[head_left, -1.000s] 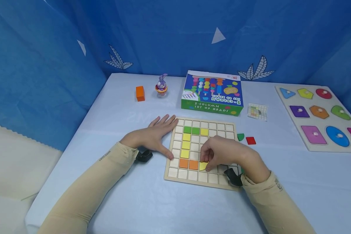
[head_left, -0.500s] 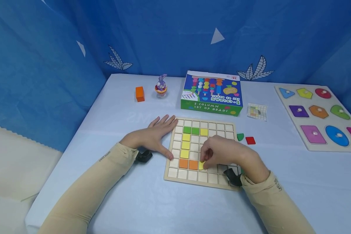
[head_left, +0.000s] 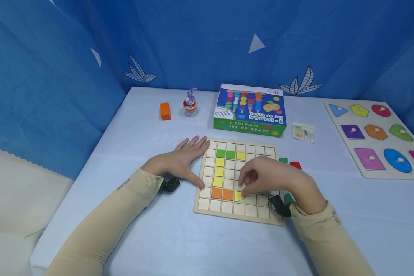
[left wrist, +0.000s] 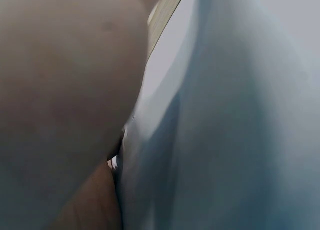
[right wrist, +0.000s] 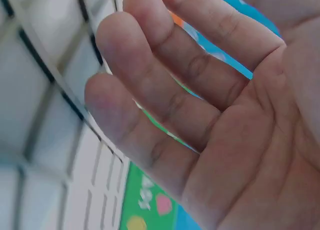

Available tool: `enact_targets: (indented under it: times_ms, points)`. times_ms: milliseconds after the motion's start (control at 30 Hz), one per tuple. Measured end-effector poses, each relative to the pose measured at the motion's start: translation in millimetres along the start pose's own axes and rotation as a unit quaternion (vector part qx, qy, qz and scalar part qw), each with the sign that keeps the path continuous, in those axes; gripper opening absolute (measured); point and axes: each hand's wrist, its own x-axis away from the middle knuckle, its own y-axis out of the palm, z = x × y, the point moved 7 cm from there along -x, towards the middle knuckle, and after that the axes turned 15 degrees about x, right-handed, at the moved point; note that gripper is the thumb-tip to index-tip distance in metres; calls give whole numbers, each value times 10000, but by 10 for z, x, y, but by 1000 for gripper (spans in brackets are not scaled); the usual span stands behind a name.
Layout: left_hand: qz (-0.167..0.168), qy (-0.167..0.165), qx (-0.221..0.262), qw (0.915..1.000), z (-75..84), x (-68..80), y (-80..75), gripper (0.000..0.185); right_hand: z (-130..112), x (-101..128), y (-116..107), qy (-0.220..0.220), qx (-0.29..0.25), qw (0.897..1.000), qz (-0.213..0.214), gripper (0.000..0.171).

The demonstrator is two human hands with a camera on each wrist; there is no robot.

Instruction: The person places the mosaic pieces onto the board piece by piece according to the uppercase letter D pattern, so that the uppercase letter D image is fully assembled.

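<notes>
A wooden grid board lies flat on the table, with green, yellow and orange square tiles set in its cells. My left hand rests with fingers spread, fingertips and thumb at the board's left edge. Beside the orange tiles sits a yellow tile with a rounded side in a lower row. Over it hovers my right hand, thumb tip close at the tile's right side. In the right wrist view the fingers are loosely bent, and nothing shows against the palm. The left wrist view is mostly blurred skin and cloth.
Right of the board lie a red tile and green tiles, partly hidden by the right hand. Behind stand a bead-set box, a pattern card, a rabbit figure and an orange block. A shape puzzle lies far right.
My right hand has let go of the yellow tile and lifted slightly, shifting right, its thumb and fingers parting. The tile stays in its cell. My left hand has not moved.
</notes>
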Motion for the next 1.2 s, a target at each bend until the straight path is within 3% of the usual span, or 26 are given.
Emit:
enact_targets:
  times_ms: [267, 500, 667, 1200]
  points:
    - [11, -37, 31, 10000, -12, -3, -2, 145, 411, 326, -402, 826, 41, 9944, 654, 18]
    - [-7, -77, 87, 9999, -1, 9, -5, 145, 717, 552, -534, 1209, 7, 9886, 895, 27]
    - [9, -56, 74, 10000, -7, 10, -6, 144, 911, 610, -522, 1383, 135, 9873, 772, 32]
    - [18, -27, 57, 10000, -8, -5, -5, 145, 1264, 644, -347, 2064, -191, 9782, 130, 49]
